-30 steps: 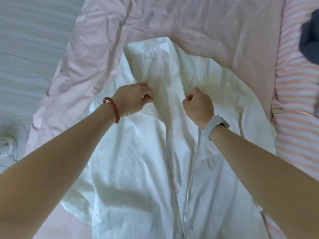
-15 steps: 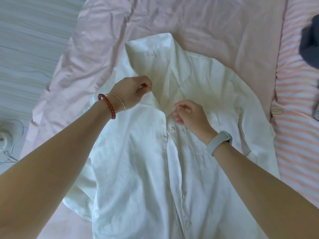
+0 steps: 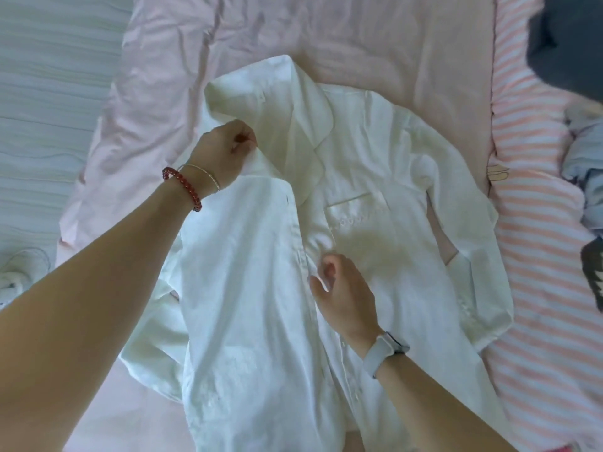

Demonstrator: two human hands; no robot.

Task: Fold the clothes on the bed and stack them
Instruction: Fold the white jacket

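While the white shirt lies front-up and collar away on the pink bed sheet, the left hand pinches its collar edge and the right hand, fingers curled, grips the button placket at mid-chest. A striped quilt lies beside it, bearing other clothes.

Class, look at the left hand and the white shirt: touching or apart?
Touching. The head view shows the left hand pinching the white shirt at its collar edge, no gap visible.
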